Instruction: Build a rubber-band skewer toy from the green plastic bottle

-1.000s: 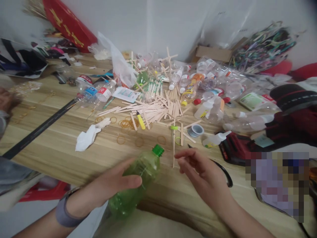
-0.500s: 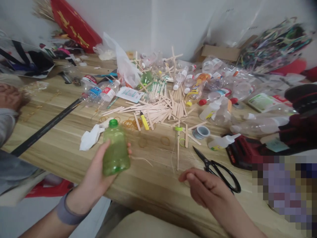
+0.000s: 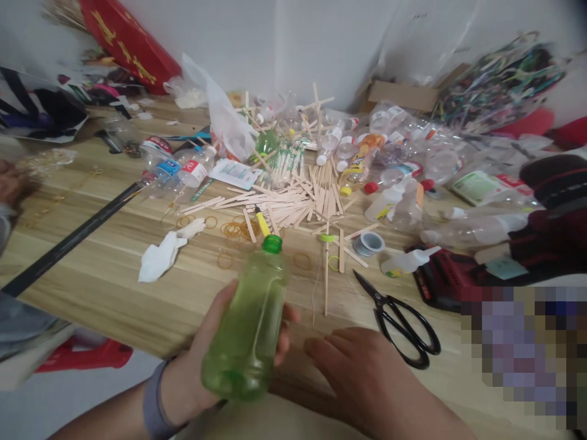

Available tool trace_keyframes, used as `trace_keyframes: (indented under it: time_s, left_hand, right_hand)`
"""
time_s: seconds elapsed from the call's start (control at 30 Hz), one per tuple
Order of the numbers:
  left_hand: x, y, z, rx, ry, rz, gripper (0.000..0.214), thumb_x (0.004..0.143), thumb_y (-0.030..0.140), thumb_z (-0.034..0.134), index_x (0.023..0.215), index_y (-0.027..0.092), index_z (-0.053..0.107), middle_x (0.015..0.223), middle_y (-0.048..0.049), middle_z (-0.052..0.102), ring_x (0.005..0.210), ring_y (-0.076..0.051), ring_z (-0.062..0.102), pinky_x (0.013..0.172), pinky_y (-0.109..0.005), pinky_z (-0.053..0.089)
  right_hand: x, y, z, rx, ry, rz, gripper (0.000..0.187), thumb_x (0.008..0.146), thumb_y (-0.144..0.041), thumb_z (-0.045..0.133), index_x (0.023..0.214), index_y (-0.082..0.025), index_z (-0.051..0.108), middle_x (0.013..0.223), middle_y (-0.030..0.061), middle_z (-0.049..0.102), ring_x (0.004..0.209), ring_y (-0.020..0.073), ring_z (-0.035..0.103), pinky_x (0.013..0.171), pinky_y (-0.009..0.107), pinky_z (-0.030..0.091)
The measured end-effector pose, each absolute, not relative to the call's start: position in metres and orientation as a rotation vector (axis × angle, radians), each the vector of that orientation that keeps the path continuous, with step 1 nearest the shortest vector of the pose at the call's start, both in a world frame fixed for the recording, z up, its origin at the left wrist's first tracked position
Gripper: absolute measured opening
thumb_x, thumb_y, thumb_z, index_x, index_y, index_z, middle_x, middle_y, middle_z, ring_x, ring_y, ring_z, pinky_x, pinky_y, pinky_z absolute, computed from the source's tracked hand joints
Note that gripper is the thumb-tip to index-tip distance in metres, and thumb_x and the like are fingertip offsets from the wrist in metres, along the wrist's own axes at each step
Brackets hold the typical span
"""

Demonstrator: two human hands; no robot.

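"Where's the green bottle (image 3: 245,324)?"

"In the person's left hand (image 3: 202,360), held up over the near edge of the worktop (image 3: 105,263), neck tipped away toward the far edge."

"Firm grip?"

"Thumb on one side, fingertips showing round the other, so yes, the fingers are clamped on it."

"And the right hand (image 3: 355,366)?"

"Just beside the bottle, also by the near edge. Its fingers curl downward, and from here I can't tell whether their tips pinch anything."

"What's nearest that hand?"

"Black scissors (image 3: 380,299), lying with the blades toward the far edge. Past the fingertips there's a thin stick (image 3: 326,281) with a bright green ring (image 3: 327,238) round it."

"Farther in?"

"A spool (image 3: 369,243) and a white squeeze bottle (image 3: 403,264), then a red-and-black tool (image 3: 443,275) out to the right. Beyond the green bottle's neck, a yellow-handled tool (image 3: 262,220), partly hidden, beside loose rubber bands (image 3: 238,230)."

"And toward the far edge?"

"A heap of flat wooden sticks (image 3: 288,208), then clear plastic bottles piled up, and a cardboard box (image 3: 402,96) near the wall."

"Anyone else here?"

"Another person's hand (image 3: 10,186), over on the left."
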State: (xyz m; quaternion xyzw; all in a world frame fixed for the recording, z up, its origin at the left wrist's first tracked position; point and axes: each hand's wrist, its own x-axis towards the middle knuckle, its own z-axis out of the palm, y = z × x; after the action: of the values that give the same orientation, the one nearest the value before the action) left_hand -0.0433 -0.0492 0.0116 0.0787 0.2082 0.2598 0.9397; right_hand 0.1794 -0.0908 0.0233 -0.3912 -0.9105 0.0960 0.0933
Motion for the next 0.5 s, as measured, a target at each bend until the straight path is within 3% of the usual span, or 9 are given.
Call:
trace_keyframes:
  time_s: [0.07, 0.17, 0.23, 0.33, 0.43, 0.5]
  left_hand:
    - [-0.050, -0.044, 0.014, 0.163, 0.458, 0.624, 0.054, 0.064, 0.059, 0.077, 0.095, 0.014, 0.073, 0.085, -0.0066, 0.075, 0.072, -0.018, 0.069, 0.062, -0.024, 0.054]
    - [-0.060, -0.044, 0.016, 0.235, 0.469, 0.656, 0.054, 0.063, 0.057, 0.079, 0.097, 0.016, 0.074, 0.085, -0.0043, 0.075, 0.073, -0.017, 0.070, 0.066, -0.022, 0.054]
    - [-0.061, -0.048, 0.015, 0.306, 0.453, 0.662, 0.055, 0.064, 0.060, 0.077, 0.098, 0.017, 0.074, 0.087, -0.0035, 0.075, 0.073, -0.015, 0.069, 0.067, -0.021, 0.054]
    - [-0.053, -0.056, 0.013, 0.445, 0.420, 0.689, 0.060, 0.067, 0.067, 0.070, 0.099, 0.018, 0.074, 0.086, -0.0036, 0.073, 0.071, -0.014, 0.066, 0.062, -0.019, 0.051]
    - [-0.043, -0.060, 0.015, 0.608, 0.422, 0.725, 0.062, 0.070, 0.072, 0.063, 0.098, 0.017, 0.073, 0.079, -0.0036, 0.070, 0.065, -0.013, 0.059, 0.057, -0.020, 0.047]
    - [-0.038, -0.060, 0.017, 0.683, 0.446, 0.734, 0.063, 0.072, 0.074, 0.060, 0.092, 0.016, 0.072, 0.075, -0.0033, 0.066, 0.062, -0.013, 0.055, 0.055, -0.022, 0.043]
  right_hand:
    - [0.188, -0.095, 0.019, -1.249, -2.727, 0.323, 0.022, 0.077, -0.001, 0.049, 0.075, -0.021, 0.057, 0.058, -0.0020, 0.063, 0.049, 0.0163, 0.058, 0.050, 0.030, 0.028]
    - [0.202, -0.097, 0.017, -1.345, -2.710, 0.513, 0.023, 0.085, -0.005, 0.046, 0.083, -0.021, 0.063, 0.067, 0.0010, 0.068, 0.058, 0.0184, 0.065, 0.053, 0.028, 0.036]
    - [0.208, -0.095, 0.018, -1.421, -2.606, 0.654, 0.021, 0.088, -0.014, 0.050, 0.098, -0.020, 0.067, 0.084, 0.0055, 0.072, 0.070, 0.0205, 0.069, 0.058, 0.028, 0.044]
    - [0.204, -0.090, 0.027, -1.526, -2.281, 0.796, 0.033, 0.088, -0.028, 0.057, 0.118, -0.019, 0.065, 0.105, 0.0120, 0.068, 0.086, 0.0231, 0.070, 0.069, 0.032, 0.053]
    - [0.185, -0.085, 0.035, -1.470, -1.930, 0.892, 0.030, 0.093, -0.033, 0.048, 0.107, -0.018, 0.071, 0.097, 0.0112, 0.068, 0.086, 0.0201, 0.068, 0.074, 0.032, 0.053]
    - [0.168, -0.083, 0.034, -1.424, -1.767, 1.048, 0.031, 0.092, -0.033, 0.048, 0.110, -0.018, 0.069, 0.093, 0.0097, 0.068, 0.075, 0.0166, 0.065, 0.070, 0.030, 0.053]
